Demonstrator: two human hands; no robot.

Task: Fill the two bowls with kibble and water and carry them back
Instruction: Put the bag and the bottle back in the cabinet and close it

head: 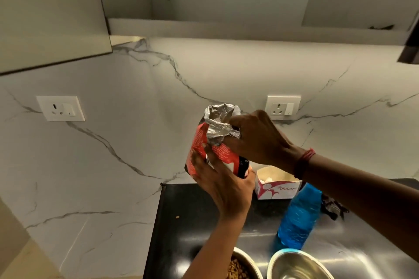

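Kibble (238,270) lies in one bowl (254,261), so your left hand (224,188) holds the bag (201,145) while your right hand (260,140) pinches its foil top (218,120).

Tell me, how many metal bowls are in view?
2. The kibble bowl sits at the bottom edge, partly behind the left arm; the empty bowl is just right of it. Others could lie below the frame.
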